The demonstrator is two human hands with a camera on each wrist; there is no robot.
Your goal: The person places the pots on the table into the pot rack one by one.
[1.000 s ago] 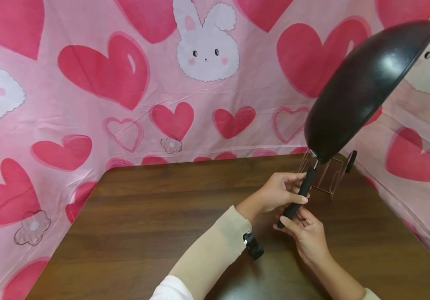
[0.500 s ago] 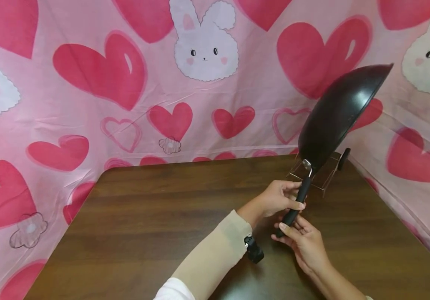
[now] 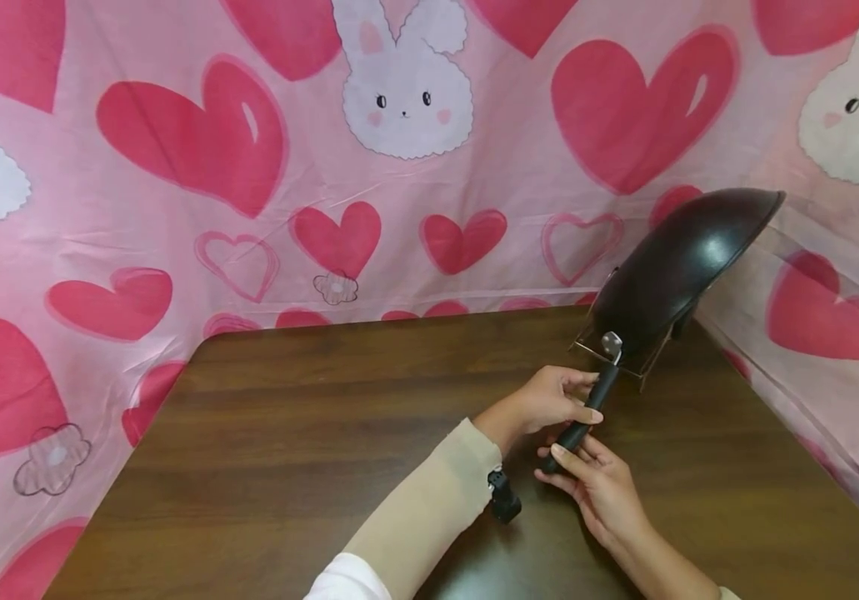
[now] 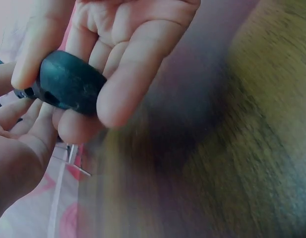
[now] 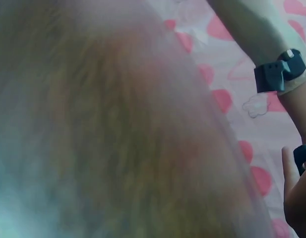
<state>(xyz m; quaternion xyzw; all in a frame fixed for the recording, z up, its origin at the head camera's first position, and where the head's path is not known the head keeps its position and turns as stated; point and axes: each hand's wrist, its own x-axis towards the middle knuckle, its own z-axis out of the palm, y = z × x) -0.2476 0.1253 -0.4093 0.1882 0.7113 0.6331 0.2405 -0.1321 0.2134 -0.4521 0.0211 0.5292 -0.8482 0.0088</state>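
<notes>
Black wok [image 3: 680,258] tilted, underside up, bowl over clear wire rack [image 3: 642,362] at far right corner of wooden table [image 3: 309,433]; rim angled toward pink heart-print cloth [image 3: 197,142] hung behind. Whether wok touches rack: can't tell, pan body covers most of it. Small black knob of rack peeks out just behind wok's lower edge.

Wok handle [image 3: 579,421] slopes down-left from metal bracket at bowl toward both hands.

Left hand [image 3: 549,400]: curled round upper part of handle, thumb on top, fingers wrapped beneath. Left wrist view confirms: handle's butt end [image 4: 68,87] pinched betw. thumb and curled fingers, palm facing cam.

Right hand [image 3: 601,483]: cups lower end of handle from below, fingers [image 3: 566,457] bent up round it, so gripping same handle just beneath left hand. Hands touching or nearly so. Seen at bottom left in left wrist view [image 4: 19,144].

Right wrist view mostly motion blur: tabletop smear, bit of cloth, beige sleeve [image 5: 252,34] w/ black wrist cam [image 5: 280,72] of other arm at right edge. Same sleeve in head view [image 3: 422,508], cam [image 3: 504,498] below it, just above table.

Bunny prints on cloth: one top centre [image 3: 405,87], another at far right.
</notes>
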